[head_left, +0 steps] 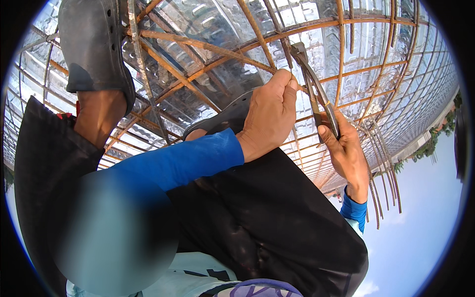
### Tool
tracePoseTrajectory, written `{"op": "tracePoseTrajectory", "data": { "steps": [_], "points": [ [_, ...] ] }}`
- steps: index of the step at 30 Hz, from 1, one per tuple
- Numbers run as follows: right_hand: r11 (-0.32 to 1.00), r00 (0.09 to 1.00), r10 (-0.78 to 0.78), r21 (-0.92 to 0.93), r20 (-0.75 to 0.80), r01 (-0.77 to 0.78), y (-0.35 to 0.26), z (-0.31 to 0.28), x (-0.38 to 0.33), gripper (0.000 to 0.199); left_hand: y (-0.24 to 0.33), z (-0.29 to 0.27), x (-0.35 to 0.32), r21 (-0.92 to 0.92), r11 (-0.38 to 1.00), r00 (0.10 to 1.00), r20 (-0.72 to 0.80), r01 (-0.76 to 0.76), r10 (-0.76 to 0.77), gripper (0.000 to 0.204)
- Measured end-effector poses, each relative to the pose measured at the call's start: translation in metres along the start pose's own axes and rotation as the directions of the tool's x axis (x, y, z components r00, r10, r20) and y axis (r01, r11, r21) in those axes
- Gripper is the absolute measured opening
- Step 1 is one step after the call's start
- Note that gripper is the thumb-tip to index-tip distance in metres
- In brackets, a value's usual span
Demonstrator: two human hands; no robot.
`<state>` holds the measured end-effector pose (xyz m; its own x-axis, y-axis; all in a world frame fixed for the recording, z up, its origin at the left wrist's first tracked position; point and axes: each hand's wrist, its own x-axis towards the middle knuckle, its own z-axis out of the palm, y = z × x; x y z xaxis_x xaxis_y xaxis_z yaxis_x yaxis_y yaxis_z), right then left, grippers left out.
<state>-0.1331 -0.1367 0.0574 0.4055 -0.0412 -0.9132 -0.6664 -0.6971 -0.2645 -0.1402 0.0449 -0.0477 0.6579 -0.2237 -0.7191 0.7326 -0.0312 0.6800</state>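
My left hand [268, 116], in a blue sleeve, is closed in a pinch at the middle of the view. Between its thumb and finger a thin tie wire [291, 71] runs up to the rusty rebar [284, 42]. Just right of it, my right hand [345, 148] grips the handles of a pair of pincers [316, 85]. The jaws of the pincers point up and sit close beside the rebar and the wire. Whether they bite on the wire cannot be made out. The lower end of the wire is hidden in my left fingers.
A mesh of rusty rebar [341, 59] spreads over shiny, ridged metallic sheeting [217, 22]. My dark clog [94, 44] rests on the bars at upper left, the other partly behind my left arm. Several loose bar ends [383, 168] jut out at right, with greenery [430, 146] beyond.
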Motion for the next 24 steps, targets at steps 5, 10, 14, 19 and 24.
{"op": "tracePoseTrajectory", "data": {
  "steps": [5,10,14,19,24],
  "points": [
    [0.99,0.992,-0.083,-0.12,-0.091,0.072,0.012,-0.005,0.001,0.052,-0.007,0.003,0.002,-0.066,0.995,0.996,0.042,0.077,-0.074,0.028],
    [0.99,0.995,-0.059,-0.132,-0.075,0.049,0.008,-0.01,0.004,0.053,-0.001,0.007,0.012,-0.313,0.91,0.956,0.192,0.272,-0.219,0.038],
    [0.945,0.981,-0.142,-0.313,-0.134,0.094,0.007,-0.007,0.0,0.056,0.015,0.014,0.028,-0.465,0.767,0.892,0.32,0.442,-0.32,0.051],
    [0.955,0.973,-0.124,-0.291,-0.196,0.063,-0.007,-0.001,-0.001,0.063,0.0,0.017,0.04,-0.554,0.684,0.864,0.442,0.474,-0.24,0.055],
    [0.865,0.924,-0.273,-0.488,-0.267,0.115,-0.011,0.012,-0.001,0.067,-0.002,0.011,0.042,-0.63,0.612,0.853,0.498,0.479,-0.155,0.058]
  ]
}}
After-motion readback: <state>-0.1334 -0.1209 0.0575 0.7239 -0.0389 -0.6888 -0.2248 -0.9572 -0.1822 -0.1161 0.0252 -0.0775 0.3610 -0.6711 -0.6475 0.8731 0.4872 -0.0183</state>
